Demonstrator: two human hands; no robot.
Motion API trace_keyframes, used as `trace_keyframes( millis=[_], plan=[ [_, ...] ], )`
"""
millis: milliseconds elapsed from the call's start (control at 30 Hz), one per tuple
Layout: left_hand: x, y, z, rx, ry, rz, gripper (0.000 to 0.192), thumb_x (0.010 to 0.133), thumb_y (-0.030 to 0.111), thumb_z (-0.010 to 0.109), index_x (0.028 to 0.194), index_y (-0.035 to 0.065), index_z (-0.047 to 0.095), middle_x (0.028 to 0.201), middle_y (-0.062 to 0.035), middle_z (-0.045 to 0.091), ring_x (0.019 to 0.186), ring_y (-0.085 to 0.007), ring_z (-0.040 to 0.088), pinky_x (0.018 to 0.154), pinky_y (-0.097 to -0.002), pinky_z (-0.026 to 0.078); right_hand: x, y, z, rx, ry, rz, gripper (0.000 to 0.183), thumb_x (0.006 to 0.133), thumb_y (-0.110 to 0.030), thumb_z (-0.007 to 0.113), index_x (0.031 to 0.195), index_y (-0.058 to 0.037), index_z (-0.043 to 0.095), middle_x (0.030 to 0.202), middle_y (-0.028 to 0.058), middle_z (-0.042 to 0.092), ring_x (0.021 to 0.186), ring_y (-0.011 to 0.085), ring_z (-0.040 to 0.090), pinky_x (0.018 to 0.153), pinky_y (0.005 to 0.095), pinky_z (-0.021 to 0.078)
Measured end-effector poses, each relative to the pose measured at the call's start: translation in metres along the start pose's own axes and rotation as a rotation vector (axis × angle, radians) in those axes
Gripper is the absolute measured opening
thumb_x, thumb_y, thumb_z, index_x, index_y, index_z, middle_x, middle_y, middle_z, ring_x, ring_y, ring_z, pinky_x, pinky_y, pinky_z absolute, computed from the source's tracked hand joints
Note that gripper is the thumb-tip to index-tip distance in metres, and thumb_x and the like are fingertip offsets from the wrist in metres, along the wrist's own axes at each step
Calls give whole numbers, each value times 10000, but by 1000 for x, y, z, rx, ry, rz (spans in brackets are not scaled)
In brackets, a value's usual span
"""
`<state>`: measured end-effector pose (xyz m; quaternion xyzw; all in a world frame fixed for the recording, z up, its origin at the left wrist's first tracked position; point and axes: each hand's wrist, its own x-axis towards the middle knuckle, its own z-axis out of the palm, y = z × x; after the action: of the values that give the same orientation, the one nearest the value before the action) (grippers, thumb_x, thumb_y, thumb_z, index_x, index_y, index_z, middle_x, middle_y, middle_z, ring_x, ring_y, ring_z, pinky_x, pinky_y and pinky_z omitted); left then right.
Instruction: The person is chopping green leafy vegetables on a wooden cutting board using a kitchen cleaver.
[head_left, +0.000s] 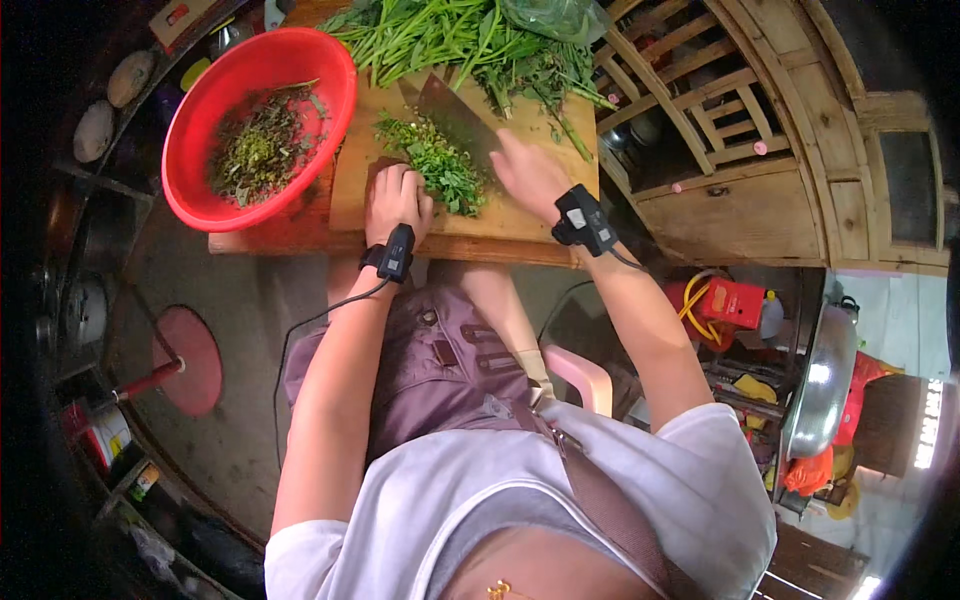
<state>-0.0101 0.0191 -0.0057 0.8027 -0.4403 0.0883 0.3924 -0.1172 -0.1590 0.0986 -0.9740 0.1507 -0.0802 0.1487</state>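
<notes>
My right hand (527, 174) grips a wide-bladed kitchen cleaver (457, 120), its blade slanting up and left across a wooden cutting board (352, 195). Along the blade's left side lies a pile of chopped green leaves and stems (448, 171). My left hand (397, 199) rests, fingers curled, on the near part of the board, beside the pile. Whether anything is under those fingers is hidden. Long leafy green stalks (435, 37) are heaped across the far side of the board.
A red plastic basin (180, 161) with chopped plant bits (259, 154) stands left of the board, on the wooden table (255, 241). A clear plastic bag (562, 19) lies on the stalks. At right stands a wooden slatted cabinet (735, 202). Cables run from both wrist devices.
</notes>
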Motion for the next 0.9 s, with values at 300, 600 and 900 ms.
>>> trace_keyframes(
  millis=[300,600,900],
  plan=[
    [2,2,-3,-38,-9,-8,238,753,35,611,975,32,525,1042,-162,527,1021,-363,496,889,-442,435,8,3,2,-63,-125,-24,183,934,-175,509,1012,-18,456,693,239,617,685,445,605,626,538,471],
    [2,5,-10,-38,-33,-29,292,728,21,644,991,29,519,1057,-160,523,1026,-366,494,894,-435,429,11,-8,2,-124,-215,-13,176,923,-162,509,999,-21,437,706,235,626,690,434,623,621,548,481],
    [2,2,-6,16,-25,-37,252,751,42,630,984,39,534,1057,-158,529,1011,-363,496,883,-438,431,18,-12,27,-109,-154,96,171,907,-165,508,1007,-39,450,727,231,643,712,434,637,631,546,492]
  ],
)
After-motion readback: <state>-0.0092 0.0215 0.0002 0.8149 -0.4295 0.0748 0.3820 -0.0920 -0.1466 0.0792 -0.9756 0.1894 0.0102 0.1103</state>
